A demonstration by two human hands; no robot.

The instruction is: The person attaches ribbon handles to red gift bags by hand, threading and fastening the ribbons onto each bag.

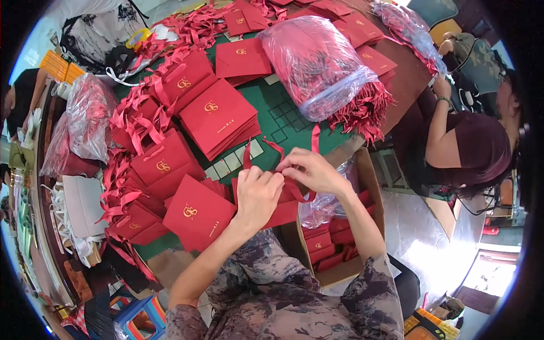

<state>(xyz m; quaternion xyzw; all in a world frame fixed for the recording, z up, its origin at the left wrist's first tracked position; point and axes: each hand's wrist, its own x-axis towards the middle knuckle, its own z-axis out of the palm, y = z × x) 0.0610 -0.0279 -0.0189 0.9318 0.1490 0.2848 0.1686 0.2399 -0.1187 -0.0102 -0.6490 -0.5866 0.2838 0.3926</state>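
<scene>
The left hand [255,195] and right hand [314,173] pinch red ribbon [275,147] (fingertips partly hidden) above a red bag [283,215] at the table's [409,76] near edge; apparently threading or tying, calling next for an even pull

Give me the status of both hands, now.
Left hand: closed, fingers curled on red ribbon; fingertips partly hidden.
Right hand: closed, thumb and fingers pinching red ribbon.
</scene>
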